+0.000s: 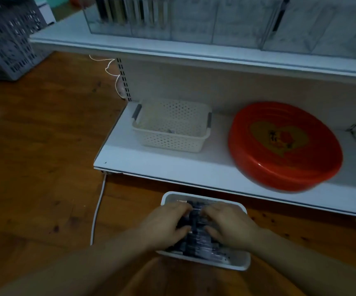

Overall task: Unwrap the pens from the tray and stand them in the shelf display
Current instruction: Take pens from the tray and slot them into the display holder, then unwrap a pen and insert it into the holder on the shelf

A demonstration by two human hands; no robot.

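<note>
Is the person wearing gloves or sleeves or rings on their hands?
No. The left hand and the right hand are both bare, with no gloves. Both forearms are bare too, with no sleeves showing as far as the picture reaches. No watch, bracelet or ring shows, though the picture is dim and a bit blurry, so something tiny on the fingers could be missed.

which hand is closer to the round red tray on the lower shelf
Right. The right hand rests on the wrapped pens below and left of the round red tray; the left hand lies farther left.
</note>
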